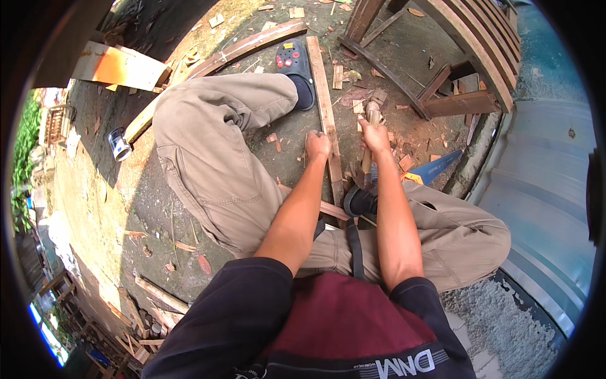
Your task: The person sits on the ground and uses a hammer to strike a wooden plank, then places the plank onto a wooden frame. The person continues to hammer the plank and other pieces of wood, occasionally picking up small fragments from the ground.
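STEP: batten (326, 110) work, apparently | LEFT HAND (317, 145): closed at batten edge, grip unclear | RIGHT HAND (375, 136): gripping wooden-handled tool (366, 162) | NEXT: calls for steady batten

Partly out of sight

Cannot see the fingertips of the left hand (318, 145) or identify the wooden object (374, 116) in the right hand (377, 136). Partly hidden behind the right forearm (398, 215): saw (439, 167). Cut by the top edge: slatted wooden frame (464, 31).
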